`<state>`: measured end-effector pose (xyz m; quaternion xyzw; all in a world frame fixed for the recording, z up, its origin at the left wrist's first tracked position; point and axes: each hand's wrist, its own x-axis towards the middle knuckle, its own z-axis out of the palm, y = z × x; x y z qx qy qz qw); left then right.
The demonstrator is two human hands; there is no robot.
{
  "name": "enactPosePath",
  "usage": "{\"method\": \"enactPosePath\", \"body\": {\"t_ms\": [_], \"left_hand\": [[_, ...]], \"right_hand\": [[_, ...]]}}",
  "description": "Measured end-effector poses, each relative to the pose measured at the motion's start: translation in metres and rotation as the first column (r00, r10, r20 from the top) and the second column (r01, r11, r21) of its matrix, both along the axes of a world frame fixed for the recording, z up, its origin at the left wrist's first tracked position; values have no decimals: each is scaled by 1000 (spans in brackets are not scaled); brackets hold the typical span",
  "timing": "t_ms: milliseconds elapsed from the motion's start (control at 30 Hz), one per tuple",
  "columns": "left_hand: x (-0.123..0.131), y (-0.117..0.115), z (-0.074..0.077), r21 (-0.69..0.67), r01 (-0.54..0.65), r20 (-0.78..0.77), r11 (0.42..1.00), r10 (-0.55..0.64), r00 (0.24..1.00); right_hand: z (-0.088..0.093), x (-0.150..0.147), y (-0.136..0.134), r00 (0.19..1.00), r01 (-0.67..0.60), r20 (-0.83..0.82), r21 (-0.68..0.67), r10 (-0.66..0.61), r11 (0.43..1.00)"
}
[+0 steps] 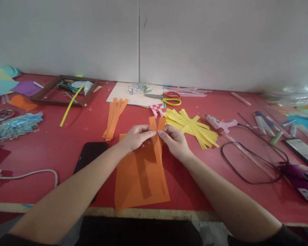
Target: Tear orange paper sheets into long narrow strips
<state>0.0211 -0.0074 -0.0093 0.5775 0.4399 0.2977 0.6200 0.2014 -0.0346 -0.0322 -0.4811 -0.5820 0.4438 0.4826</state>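
Orange paper strips [157, 147] are pinched between my two hands, one end pointing up in a V and the rest hanging down. My left hand [140, 136] grips the left strip with thumb and fingertips. Close beside it, my right hand [175, 140] pinches the right strip. Below them lies an orange paper sheet [129, 184] on the red table, with the strips' shadow across it. A bundle of cut orange strips [115, 118] rests to the left of my hands. Yellow paper strips [192, 128] are piled to the right. A pink-and-white woven paper piece [156, 110] lies just beyond my fingers.
Scissors [169, 98] with red and yellow handles lie at the back. A pink glue gun [220, 123] and its black cord [236, 176] are on the right. A black phone [89, 157] sits under my left forearm. A wooden frame [59, 101] stands back left.
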Motion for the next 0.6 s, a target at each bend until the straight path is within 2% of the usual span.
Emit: {"method": "enactPosePath", "body": {"t_ms": [200,433,600], "left_hand": [[1,1,-1,-56,-57,23,997,58,998],[-1,1,-1,3,56,6,998,-56,998],[-1,1,-1,42,45,-26,998,-44,999]], "right_hand": [[0,0,0,999,39,-19,15,-39,999],[2,1,0,996,88,-30,-23,-89,996],[1,1,0,996,32,-77,-52,-36,998]]}}
